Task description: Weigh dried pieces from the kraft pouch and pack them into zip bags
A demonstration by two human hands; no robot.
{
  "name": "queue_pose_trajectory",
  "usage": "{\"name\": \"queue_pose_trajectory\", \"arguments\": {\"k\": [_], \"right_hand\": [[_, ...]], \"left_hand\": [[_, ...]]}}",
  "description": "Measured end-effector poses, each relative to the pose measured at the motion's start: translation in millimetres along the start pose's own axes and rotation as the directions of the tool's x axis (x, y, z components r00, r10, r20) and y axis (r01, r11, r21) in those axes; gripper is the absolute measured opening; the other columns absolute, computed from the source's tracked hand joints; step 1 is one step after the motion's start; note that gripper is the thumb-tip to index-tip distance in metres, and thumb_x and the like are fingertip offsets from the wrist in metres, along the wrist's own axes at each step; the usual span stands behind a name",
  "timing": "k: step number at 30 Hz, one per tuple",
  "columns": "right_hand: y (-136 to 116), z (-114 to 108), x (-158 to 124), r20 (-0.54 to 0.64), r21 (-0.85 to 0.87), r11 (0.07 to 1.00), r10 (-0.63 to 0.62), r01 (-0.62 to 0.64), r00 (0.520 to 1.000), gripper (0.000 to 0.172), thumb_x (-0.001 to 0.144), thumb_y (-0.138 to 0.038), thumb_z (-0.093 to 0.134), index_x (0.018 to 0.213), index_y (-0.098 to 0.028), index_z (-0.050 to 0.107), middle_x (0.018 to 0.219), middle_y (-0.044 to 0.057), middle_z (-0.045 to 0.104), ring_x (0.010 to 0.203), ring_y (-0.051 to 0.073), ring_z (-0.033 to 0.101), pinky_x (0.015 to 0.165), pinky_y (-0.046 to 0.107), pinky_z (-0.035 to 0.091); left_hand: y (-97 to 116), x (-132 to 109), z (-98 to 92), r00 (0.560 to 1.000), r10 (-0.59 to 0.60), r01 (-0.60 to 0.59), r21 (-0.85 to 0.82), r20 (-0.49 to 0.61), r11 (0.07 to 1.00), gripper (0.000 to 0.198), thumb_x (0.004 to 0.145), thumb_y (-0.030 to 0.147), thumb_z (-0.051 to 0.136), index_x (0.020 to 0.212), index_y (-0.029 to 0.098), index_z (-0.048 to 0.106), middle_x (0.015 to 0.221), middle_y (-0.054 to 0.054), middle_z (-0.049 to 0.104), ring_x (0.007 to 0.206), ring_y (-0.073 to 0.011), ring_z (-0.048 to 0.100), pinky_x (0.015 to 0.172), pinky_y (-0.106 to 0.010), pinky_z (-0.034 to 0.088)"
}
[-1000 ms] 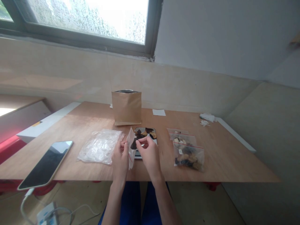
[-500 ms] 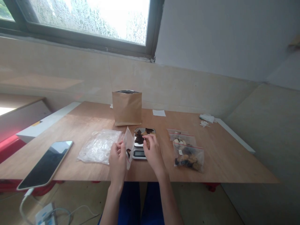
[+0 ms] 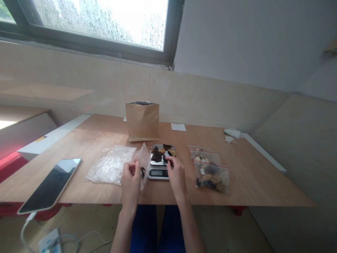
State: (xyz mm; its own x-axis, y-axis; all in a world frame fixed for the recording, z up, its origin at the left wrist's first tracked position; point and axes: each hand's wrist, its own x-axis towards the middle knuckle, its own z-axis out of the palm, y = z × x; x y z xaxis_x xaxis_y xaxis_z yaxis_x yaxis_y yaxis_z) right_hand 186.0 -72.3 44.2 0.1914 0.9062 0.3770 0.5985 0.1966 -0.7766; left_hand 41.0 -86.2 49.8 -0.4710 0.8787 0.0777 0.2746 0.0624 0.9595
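My left hand (image 3: 131, 175) pinches the edge of a clear zip bag (image 3: 143, 160), which stands tilted and has a few dark dried pieces low inside. Just right of it, a small digital scale (image 3: 152, 163) carries several dark and yellowish dried slices (image 3: 157, 156). Over the right side of its plate, my right hand (image 3: 176, 172) has thumb and fingertips closed at a dark dried slice (image 3: 165, 159). The scale's display (image 3: 158, 173) is lit, but its digits are too small to read.
Behind the scale stands an open brown paper pouch (image 3: 142, 121). Crumpled clear plastic bags (image 3: 112, 165) lie left, beside a charging phone (image 3: 51, 186). Filled zip bags (image 3: 212, 177) overlap on the right. White paper (image 3: 178, 127) and crumpled tissue (image 3: 233, 133) lie farther back.
My right hand has shifted slightly right and down over the scale, uncovering more slices and the display. The left hand has moved a little left, still holding the zip bag.
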Motion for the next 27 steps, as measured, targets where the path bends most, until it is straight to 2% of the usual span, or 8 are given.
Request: {"name": "queue_pose_trajectory", "arguments": {"k": [3,7,9,11,15,18,23,27], "right_hand": [[-19.3,-8.0,-0.3,-0.032,0.206,0.977,0.07,-0.062,0.997,0.018,0.081,-0.016,0.045,0.089,-0.017,0.061,0.09,0.007,0.067,0.083,0.018,0.063,0.077,0.03,0.049],[-44.0,-11.8,-1.0,0.151,0.386,0.908,0.113,-0.163,0.982,0.016,0.077,-0.019,0.052,0.089,-0.016,0.061,0.087,0.006,0.068,0.08,0.016,0.064,0.072,0.026,0.051],[-52.2,-11.4,-1.4,0.248,0.39,0.897,0.114,-0.207,0.962,0.016,0.075,-0.02,0.054,0.089,-0.016,0.062,0.084,0.005,0.067,0.076,0.015,0.064,0.068,0.025,0.051],[-58.4,-11.8,-1.4,0.27,0.37,0.905,0.113,-0.212,0.956,0.016,0.075,-0.02,0.055,0.088,-0.017,0.063,0.082,0.004,0.067,0.073,0.015,0.064,0.066,0.025,0.051],[-67.6,-17.4,0.3,0.147,0.366,0.916,0.114,-0.161,0.983,0.016,0.075,-0.016,0.052,0.087,-0.017,0.062,0.081,0.004,0.067,0.076,0.015,0.064,0.067,0.024,0.052],[-69.3,-19.6,1.2,0.139,0.377,0.915,0.097,-0.144,0.985,0.016,0.076,-0.016,0.052,0.087,-0.017,0.063,0.08,0.004,0.067,0.075,0.014,0.065,0.066,0.024,0.053],[-65.2,-13.7,-2.9,0.296,0.287,0.936,0.118,-0.206,0.948,0.028,0.076,-0.014,0.052,0.1,-0.017,0.064,0.081,0.004,0.069,0.069,0.014,0.065,0.064,0.025,0.053],[-70.6,-8.3,-8.6,0.435,0.233,0.952,0.078,-0.196,0.897,0.027,0.077,-0.01,0.05,0.095,-0.017,0.068,0.081,0.005,0.07,0.072,0.017,0.066,0.067,0.027,0.052]], "left_hand": [[-1.7,-1.1,1.4,0.999,0.037,-0.037,-0.024,0.013,0.999,0.029,0.079,0.049,0.047,0.069,0.021,0.045,0.058,0.003,0.052,0.056,-0.0152,0.052,0.058,-0.028,0.04],[-1.0,-4.5,3.2,0.998,0.066,-0.064,-0.061,0.023,0.996,0.028,0.079,0.046,0.049,0.067,0.021,0.045,0.054,0.005,0.049,0.05,-0.0127,0.048,0.054,-0.025,0.038],[-0.3,-6.0,3.8,0.996,0.088,-0.085,-0.084,0.035,0.993,0.028,0.08,0.046,0.048,0.068,0.021,0.044,0.052,0.006,0.047,0.047,-0.012,0.045,0.052,-0.025,0.037],[-0.1,-6.8,4.1,0.991,0.13,-0.127,-0.075,0.033,0.989,0.028,0.081,0.045,0.047,0.068,0.021,0.044,0.053,0.006,0.047,0.046,-0.012,0.045,0.051,-0.025,0.037],[-1.0,-7.3,4.4,0.982,0.186,-0.185,-0.033,0.034,0.982,0.027,0.082,0.043,0.047,0.066,0.021,0.044,0.055,0.005,0.049,0.048,-0.0121,0.047,0.052,-0.025,0.037],[-1.7,-8.0,4.7,0.98,0.199,-0.197,-0.051,0.034,0.979,0.026,0.083,0.042,0.046,0.067,0.021,0.044,0.055,0.005,0.048,0.05,-0.0124,0.047,0.053,-0.025,0.038],[-4.2,-9.6,6.3,0.967,0.255,-0.256,-0.036,-0.012,0.966,0.023,0.084,0.042,0.045,0.073,0.021,0.046,0.065,0.002,0.05,0.06,-0.0147,0.05,0.059,-0.028,0.041],[-7.0,-9.3,8.6,0.922,0.371,-0.377,-0.05,-0.108,0.925,0.02,0.085,0.039,0.043,0.077,0.021,0.047,0.088,-0.005,0.053,0.091,-0.0193,0.053,0.079,-0.033,0.042]]}}
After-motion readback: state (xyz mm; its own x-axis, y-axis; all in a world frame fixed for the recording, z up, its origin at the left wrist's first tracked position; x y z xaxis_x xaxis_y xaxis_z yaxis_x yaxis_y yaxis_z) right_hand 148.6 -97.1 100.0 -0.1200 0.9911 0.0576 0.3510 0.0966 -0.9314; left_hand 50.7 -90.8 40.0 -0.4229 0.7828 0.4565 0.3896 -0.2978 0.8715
